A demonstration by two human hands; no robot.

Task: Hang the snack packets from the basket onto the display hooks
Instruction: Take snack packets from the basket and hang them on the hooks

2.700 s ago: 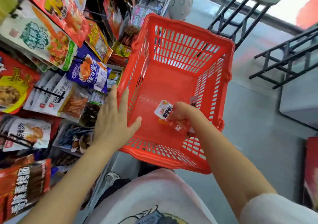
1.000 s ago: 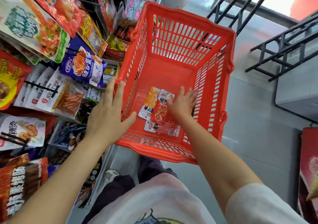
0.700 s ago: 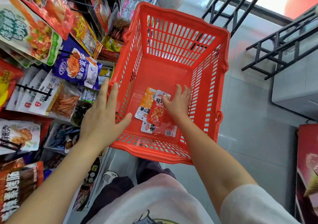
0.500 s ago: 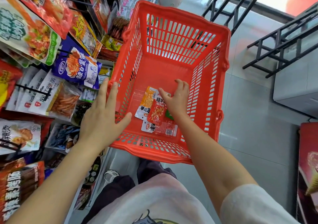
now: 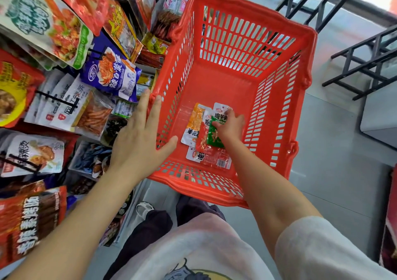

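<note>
On the far left, snack bags hang crowded on the display hooks [image 5: 53,99], among them a blue packet [image 5: 111,73]. Just right of them the left hand [image 5: 139,142] lies flat with straight fingers against the near left rim of the red basket [image 5: 242,2], thumb spread inside the wall, gripping nothing. On the basket floor several small packets overlap: an orange packet [image 5: 194,123] at left, a red packet [image 5: 203,142] beside it, another red one nearer. The right hand [image 5: 231,127] reaches down inside, fingers curled and pinching a green packet [image 5: 212,136] that lies on the pile.
</note>
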